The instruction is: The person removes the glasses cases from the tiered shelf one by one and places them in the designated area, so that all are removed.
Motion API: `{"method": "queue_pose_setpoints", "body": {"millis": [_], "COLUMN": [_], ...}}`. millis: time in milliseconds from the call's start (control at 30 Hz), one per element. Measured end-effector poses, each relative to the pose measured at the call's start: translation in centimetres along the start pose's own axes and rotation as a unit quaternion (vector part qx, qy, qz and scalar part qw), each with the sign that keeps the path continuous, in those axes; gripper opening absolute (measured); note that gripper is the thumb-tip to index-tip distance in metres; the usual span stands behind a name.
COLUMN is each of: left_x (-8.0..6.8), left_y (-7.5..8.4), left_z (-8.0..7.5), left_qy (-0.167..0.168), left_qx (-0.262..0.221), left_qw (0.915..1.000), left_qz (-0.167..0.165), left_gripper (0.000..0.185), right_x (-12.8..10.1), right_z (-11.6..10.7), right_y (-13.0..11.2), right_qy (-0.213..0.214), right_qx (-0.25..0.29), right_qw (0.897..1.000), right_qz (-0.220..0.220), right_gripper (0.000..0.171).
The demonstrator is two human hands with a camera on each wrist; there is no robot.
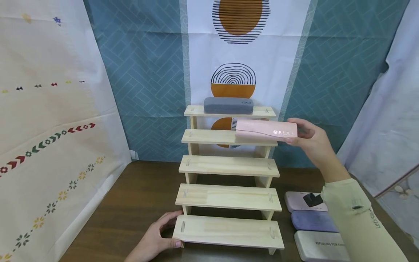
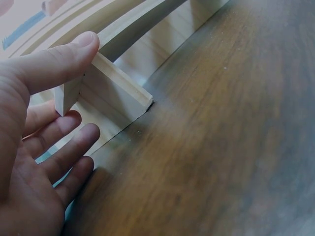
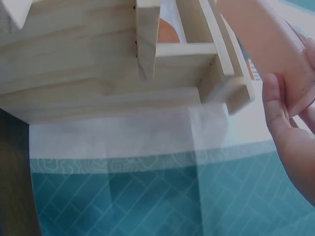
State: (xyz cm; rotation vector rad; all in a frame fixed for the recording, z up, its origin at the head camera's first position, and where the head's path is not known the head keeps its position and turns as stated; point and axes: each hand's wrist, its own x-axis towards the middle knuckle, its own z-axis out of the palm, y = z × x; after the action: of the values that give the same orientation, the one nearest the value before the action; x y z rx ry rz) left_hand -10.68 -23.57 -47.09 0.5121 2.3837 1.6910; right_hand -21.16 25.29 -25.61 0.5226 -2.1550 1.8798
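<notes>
My right hand [image 1: 311,143] pinches the right end of a pink glasses case [image 1: 262,131], thumb in front and fingers behind. The case lies level across the right part of the fourth step up of a pale wooden display stand [image 1: 229,196]. In the right wrist view, thumb and fingers of that hand hold the case [image 3: 268,44] beside the stand's upper steps. At the lower left, my left hand [image 1: 154,236] grips the end of the lowest step, its thumb [image 2: 74,56] at the front corner and its fingers around behind. On the top step rests a grey-blue glasses case [image 1: 228,105].
To the right of the stand, a light pink case [image 1: 296,200], a purple-blue case [image 1: 312,221] and a white case with lettering [image 1: 319,245] lie in a row on the dark wooden table [image 1: 131,203]. Patterned cloths [image 1: 144,72] hang behind and on both sides.
</notes>
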Motion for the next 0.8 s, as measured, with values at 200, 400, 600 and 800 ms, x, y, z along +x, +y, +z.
{"method": "queue_pose_setpoints", "body": {"millis": [200, 400, 600, 800], "left_x": [0.0, 0.1, 0.0, 0.1], "left_y": [0.0, 0.2, 0.3, 0.3], "left_z": [0.0, 0.0, 0.0, 0.0], "left_qy": [0.001, 0.002, 0.002, 0.0], "left_qx": [0.008, 0.014, 0.01, 0.003], "left_qw": [0.9999, 0.9996, 0.9996, 0.9996], "left_qz": [-0.012, -0.025, -0.026, -0.028], "left_gripper": [0.079, 0.078, 0.078, 0.077], "right_x": [-1.3, -2.0, -2.9, -3.7], "right_z": [-2.1, -4.1, -5.8, -7.2], "right_y": [0.6, 1.3, 2.0, 3.0], "right_qy": [-0.006, 0.0, 0.007, 0.014], "right_qx": [0.127, 0.214, 0.21, 0.198], "right_qw": [0.992, 0.976, 0.977, 0.98], "right_qz": [-0.017, -0.029, -0.019, -0.001], "right_gripper": [0.051, 0.052, 0.052, 0.051]}}
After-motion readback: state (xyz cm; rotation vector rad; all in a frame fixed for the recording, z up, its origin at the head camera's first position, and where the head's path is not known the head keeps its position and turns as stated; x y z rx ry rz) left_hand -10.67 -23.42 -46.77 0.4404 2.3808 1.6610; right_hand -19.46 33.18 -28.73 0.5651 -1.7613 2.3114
